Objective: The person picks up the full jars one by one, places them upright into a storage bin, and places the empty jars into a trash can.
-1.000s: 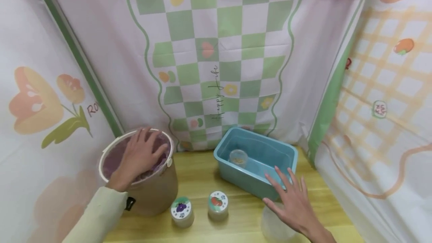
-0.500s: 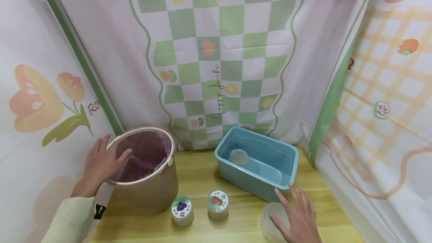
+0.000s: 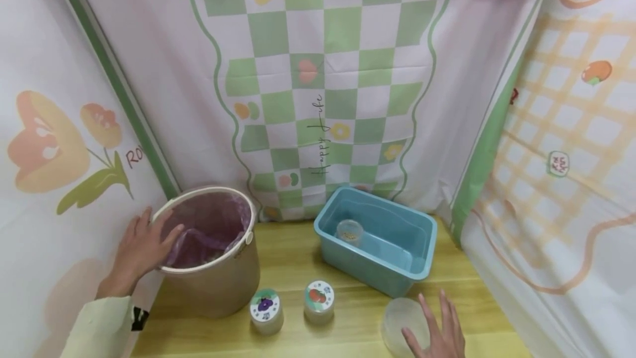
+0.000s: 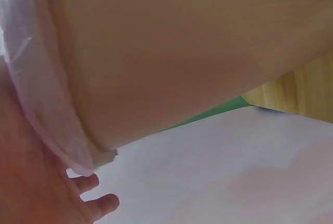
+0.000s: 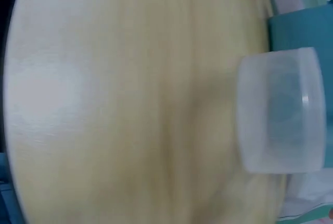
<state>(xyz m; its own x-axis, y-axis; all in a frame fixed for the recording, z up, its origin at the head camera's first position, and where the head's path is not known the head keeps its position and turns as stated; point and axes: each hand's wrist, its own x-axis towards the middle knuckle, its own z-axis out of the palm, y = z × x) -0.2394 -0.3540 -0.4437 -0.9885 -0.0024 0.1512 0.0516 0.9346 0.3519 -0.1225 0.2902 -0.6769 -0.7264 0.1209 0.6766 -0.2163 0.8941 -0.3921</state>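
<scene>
At the left rim of a beige bucket [image 3: 223, 289] is my left hand [image 3: 141, 250], its fingers spread. A thin purple plastic bag [image 3: 238, 211] lines the bucket and folds over the rim [image 4: 49, 94]. The left wrist view shows the palm [image 4: 26, 166] against that rim, with fingertips past its edge. My right hand [image 3: 442, 333] hovers with fingers apart by a round frosted plastic tub [image 3: 397, 322], overlapping it in the head view. In the right wrist view this tub [image 5: 281, 112] stands upright on the table, and the hand is out of that view.
A blue rectangular bin [image 3: 370, 264] stands at back right, holding a small clear cup [image 3: 350, 232] with grains in it. Two lidded jars, one with a grape label [image 3: 265, 308] and one with a tomato label [image 3: 319, 297], stand mid-table. Printed curtains [image 3: 457, 70] surround the wooden table [image 3: 293, 242].
My left hand has moved left from over the bucket's opening to its outer rim, exposing the liner. My right hand has drawn back toward the near edge, away from the blue bin.
</scene>
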